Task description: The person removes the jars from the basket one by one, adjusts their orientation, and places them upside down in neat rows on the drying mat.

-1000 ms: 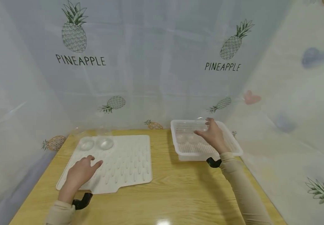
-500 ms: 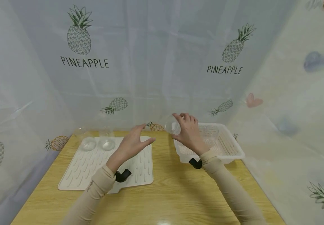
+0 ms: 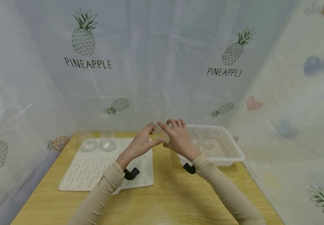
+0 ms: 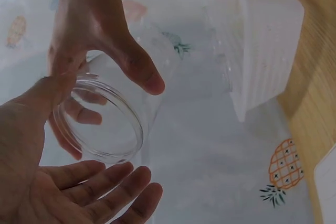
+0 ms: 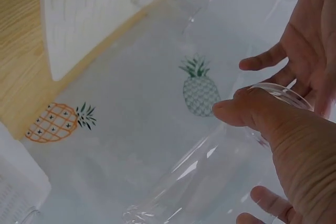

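While only the right hand [image 3: 181,140] grips the jar [image 4: 126,109], the left hand [image 3: 140,142] wide beside it, a slackened hold could drop it on the worktop [image 3: 162,200] below.

glossy smooth container [image 5: 202,166], plastic basket [image 3: 224,161], wood-grain table [image 3: 162,197]

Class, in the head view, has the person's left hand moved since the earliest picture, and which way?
Yes: against the white mat, the left hand has moved right and forward, to near the mat's far right corner.
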A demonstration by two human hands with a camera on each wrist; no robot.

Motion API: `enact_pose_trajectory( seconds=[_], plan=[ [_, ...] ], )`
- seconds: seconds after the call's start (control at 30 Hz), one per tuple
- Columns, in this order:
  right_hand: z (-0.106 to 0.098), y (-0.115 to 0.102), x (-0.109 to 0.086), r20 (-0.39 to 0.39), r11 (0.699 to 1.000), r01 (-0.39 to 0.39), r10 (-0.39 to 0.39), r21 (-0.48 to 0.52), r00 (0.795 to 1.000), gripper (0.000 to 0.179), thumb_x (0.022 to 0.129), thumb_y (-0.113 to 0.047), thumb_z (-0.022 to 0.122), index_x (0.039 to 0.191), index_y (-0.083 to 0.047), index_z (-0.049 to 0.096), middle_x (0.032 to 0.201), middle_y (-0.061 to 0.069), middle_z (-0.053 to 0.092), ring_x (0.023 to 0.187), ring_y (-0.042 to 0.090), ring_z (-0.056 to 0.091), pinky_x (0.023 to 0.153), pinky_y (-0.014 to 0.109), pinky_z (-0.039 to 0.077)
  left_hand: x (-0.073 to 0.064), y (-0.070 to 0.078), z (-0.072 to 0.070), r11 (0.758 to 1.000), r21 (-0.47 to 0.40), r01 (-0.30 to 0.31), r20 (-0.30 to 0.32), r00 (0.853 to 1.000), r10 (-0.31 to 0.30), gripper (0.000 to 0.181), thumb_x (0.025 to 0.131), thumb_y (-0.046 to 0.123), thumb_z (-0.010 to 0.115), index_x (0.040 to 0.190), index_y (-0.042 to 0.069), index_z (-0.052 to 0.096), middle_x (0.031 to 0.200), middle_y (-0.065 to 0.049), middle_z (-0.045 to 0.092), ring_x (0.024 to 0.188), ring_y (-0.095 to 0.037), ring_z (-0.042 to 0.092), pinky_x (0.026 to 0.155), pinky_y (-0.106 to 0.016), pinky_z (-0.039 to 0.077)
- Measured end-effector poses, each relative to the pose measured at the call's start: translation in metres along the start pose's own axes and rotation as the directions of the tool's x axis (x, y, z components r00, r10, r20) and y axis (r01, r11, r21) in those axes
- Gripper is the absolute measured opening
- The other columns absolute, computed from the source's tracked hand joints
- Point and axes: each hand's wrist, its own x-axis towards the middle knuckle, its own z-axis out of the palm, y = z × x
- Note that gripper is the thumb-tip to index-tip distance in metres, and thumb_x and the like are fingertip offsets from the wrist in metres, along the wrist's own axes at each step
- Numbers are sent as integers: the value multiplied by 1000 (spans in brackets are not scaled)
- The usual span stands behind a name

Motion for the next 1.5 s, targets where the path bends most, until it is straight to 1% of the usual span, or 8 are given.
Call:
enact_pose_trajectory(
  seconds=[0.27,0.43,0.53,0.73,0.8,0.87,1.23,1.5],
  plan=[
    [6,-4,1,-4,998,-3,3,58,1000,97,70,-47,84,150,-27,32,138,14,45,116,36,48,105,56,33,3,-9,-1,994,-107,15,-28,999,-18,84,82,61,66,148,20,35,135,-3,48,119,-25,53,88,-45,51],
    [10,-2,0,16,937,-146,148,317,989,117,68,-62,78,156,-25,11,157,15,21,139,38,30,109,62,28,3,-20,-6,990,-134,48,-93,994,-61,87,79,61,69,146,16,37,131,-9,50,117,-27,54,91,-47,50],
    [13,4,0,121,716,-329,327,615,937,106,81,-60,68,157,-21,3,160,14,13,144,38,21,111,62,26,2,-26,-11,987,-155,48,-137,988,-69,85,79,58,71,145,14,39,128,-9,50,117,-29,54,94,-45,49],
    [20,20,6,550,-25,-598,424,801,719,86,94,-68,37,156,-16,8,152,21,30,134,39,41,106,50,42,-2,-26,-16,986,-168,22,-176,983,-52,80,82,51,73,144,12,41,126,-8,50,118,-31,55,98,-43,48],
    [25,24,7,644,-192,-620,339,761,685,88,92,-71,35,155,-13,11,148,21,37,128,41,48,102,47,47,-3,-25,-15,986,-164,18,-173,984,-46,80,82,50,73,144,11,41,124,-8,51,117,-31,56,97,-43,48],
    [29,26,7,691,-274,-635,268,723,671,86,93,-69,36,154,-12,16,144,21,43,122,41,52,98,46,50,-4,-25,-14,988,-155,17,-171,984,-43,80,81,49,74,143,10,42,123,-7,52,115,-30,57,96,-44,49],
    [42,17,19,669,-286,-605,314,743,674,80,92,-62,50,150,-12,27,148,18,37,113,33,56,97,48,50,-19,-37,-14,989,-110,98,-112,988,-110,89,84,56,67,152,17,24,141,-9,43,128,-28,47,102,-48,45],
    [52,-5,41,528,17,-591,428,807,733,68,89,-55,61,138,-13,40,137,16,48,121,34,54,88,51,54,-88,-80,-18,953,146,267,-54,964,-262,73,91,61,52,139,7,48,141,-14,45,125,-36,51,97,-53,46]
  ],
)
